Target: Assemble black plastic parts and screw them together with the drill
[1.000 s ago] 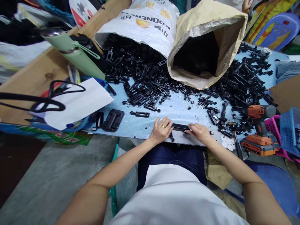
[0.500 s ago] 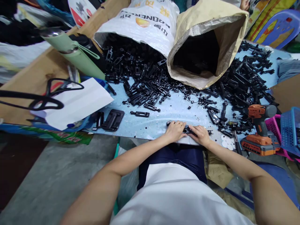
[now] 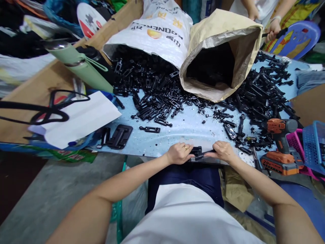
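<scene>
At the table's front edge, my left hand (image 3: 179, 153) is closed round one end of a black plastic part (image 3: 196, 150), a ring on one finger. My right hand (image 3: 222, 151), also closed, grips a thin, tilted black section at the part's other end. Whether these are one piece or two joined pieces I cannot tell. My fingers hide both ends. Beyond my left hand a single black slotted part (image 3: 149, 129) lies on the blue table top (image 3: 172, 135). Left of it rests a flat black plastic bracket (image 3: 120, 136).
A white sack (image 3: 157, 32) spills black parts (image 3: 154, 88); a paper sack (image 3: 220, 91) gapes beside it. More black parts (image 3: 264, 84) are heaped right, near an orange cordless drill (image 3: 281, 145) and blue basket (image 3: 315, 145). A green bottle (image 3: 83, 69) leans left. A co-worker's hands (image 3: 273, 30) show behind.
My hands have moved apart and turned into closed grips; the black part between them shows more and its right section is tilted. The co-worker's hands have come into view. The camera has shifted slightly.
</scene>
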Motion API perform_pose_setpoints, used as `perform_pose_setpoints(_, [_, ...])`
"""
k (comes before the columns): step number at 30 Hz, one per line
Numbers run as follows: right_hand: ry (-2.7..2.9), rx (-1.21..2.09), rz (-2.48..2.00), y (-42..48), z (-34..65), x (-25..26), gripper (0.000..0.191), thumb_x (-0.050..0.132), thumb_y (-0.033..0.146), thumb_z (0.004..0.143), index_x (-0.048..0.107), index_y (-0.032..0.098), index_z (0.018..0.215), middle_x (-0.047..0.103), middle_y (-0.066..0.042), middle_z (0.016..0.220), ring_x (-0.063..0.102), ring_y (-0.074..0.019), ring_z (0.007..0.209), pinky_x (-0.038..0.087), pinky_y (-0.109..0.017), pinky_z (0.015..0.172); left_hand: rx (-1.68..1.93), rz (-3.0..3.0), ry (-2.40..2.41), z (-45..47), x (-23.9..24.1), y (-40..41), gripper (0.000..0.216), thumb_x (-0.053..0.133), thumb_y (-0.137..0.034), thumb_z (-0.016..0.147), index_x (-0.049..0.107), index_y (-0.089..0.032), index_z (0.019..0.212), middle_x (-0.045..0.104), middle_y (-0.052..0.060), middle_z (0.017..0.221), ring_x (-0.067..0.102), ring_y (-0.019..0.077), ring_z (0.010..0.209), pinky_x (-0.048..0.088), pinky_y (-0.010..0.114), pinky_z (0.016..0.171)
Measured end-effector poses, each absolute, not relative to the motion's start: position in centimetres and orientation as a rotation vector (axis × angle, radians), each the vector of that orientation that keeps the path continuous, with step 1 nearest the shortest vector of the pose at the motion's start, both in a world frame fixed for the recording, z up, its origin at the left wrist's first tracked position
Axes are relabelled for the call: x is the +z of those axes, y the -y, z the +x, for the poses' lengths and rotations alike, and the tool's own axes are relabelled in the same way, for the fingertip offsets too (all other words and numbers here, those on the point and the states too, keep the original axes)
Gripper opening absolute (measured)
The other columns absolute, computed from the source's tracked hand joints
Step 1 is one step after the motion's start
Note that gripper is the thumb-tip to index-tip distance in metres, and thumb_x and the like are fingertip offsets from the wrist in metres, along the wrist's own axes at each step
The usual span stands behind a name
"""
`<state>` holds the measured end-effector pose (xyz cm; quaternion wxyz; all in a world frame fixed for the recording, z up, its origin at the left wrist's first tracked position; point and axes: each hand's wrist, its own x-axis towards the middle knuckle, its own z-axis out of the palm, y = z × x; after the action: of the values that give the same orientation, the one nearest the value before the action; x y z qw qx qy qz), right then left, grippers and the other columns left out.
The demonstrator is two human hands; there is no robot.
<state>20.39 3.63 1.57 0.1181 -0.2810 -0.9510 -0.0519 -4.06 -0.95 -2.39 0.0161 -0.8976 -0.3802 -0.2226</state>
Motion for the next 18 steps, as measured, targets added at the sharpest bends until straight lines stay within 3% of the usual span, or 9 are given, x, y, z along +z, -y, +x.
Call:
perform_pose_setpoints(3, [2.703, 0.108, -0.635, -2.1, 19.2, 4.7, 0.059, 0.033, 0.066, 0.083, 0.046, 0.017, 0.051, 0.042, 0.000, 0.045, 0.040, -0.0102, 0.043, 0.021, -0.026, 0.046, -1.080, -2.738, 1.179, -4.0, -0.5, 1.8, 0.050, 0.024, -0.034, 0.095, 0.056, -0.016, 0.062, 0.053, 0.003, 0.050, 0.050, 0.0126, 0.048, 0.035, 0.024, 0.047])
perform_pose_setpoints(6, [2.555, 0.599, -0.430, -0.6, 18.3, 7.9, 0.056, 0.035, 0.066, 0.082, 0.044, 0.018, 0.054, 0.038, 0.003, 0.044, 0.038, -0.0087, 0.042, 0.023, -0.025, 0.044, -1.577, -2.824, 1.078, -3.1, 2.9, 3.9, 0.053, 0.020, -0.039, 0.096, 0.047, -0.017, 0.056, 0.047, 0.000, 0.046, 0.045, 0.0100, 0.044, 0.033, 0.023, 0.045])
perform_pose_setpoints(10, [2.182, 1.142, -0.229, 2.3, 16.2, 8.6, 0.050, 0.037, 0.064, 0.084, 0.041, 0.021, 0.059, 0.036, 0.004, 0.044, 0.036, -0.0087, 0.041, 0.027, -0.024, 0.044, -2.102, -2.856, 0.977, -1.5, 6.8, 6.9, 0.054, 0.015, -0.045, 0.095, 0.047, -0.018, 0.062, 0.049, 0.000, 0.048, 0.045, 0.0093, 0.044, 0.034, 0.022, 0.044])
perform_pose_setpoints(13, [1.760, 1.206, -0.371, 4.4, 13.4, 5.9, 0.048, 0.031, 0.066, 0.084, 0.044, 0.022, 0.069, 0.044, 0.001, 0.055, 0.044, -0.0119, 0.049, 0.036, -0.025, 0.049, -2.277, -2.736, 0.868, -0.3, 7.3, 7.5, 0.052, 0.013, -0.044, 0.095, 0.052, -0.018, 0.073, 0.056, 0.002, 0.056, 0.054, 0.0107, 0.053, 0.043, 0.021, 0.052])
perform_pose_setpoints(15, [1.538, 1.111, -0.580, 4.6, 11.7, 3.6, 0.049, 0.024, 0.066, 0.084, 0.046, 0.023, 0.084, 0.052, -0.005, 0.075, 0.053, -0.0171, 0.068, 0.044, -0.032, 0.061, -2.220, -2.618, 0.880, 0.2, 6.4, 7.0, 0.051, 0.014, -0.045, 0.095, 0.056, -0.016, 0.089, 0.062, 0.005, 0.067, 0.061, 0.0142, 0.070, 0.049, 0.024, 0.062])
perform_pose_setpoints(18, [1.538, 1.002, -0.725, 1.3, 10.7, 1.0, 0.041, 0.022, 0.056, 0.087, 0.045, 0.025, 0.099, 0.052, -0.009, 0.102, 0.052, -0.0216, 0.097, 0.045, -0.040, 0.080, -1.885, -2.488, 0.957, 0.3, 3.7, 5.2, 0.063, 0.011, -0.053, 0.092, 0.054, -0.013, 0.112, 0.066, 0.009, 0.079, 0.063, 0.0195, 0.086, 0.051, 0.030, 0.071])
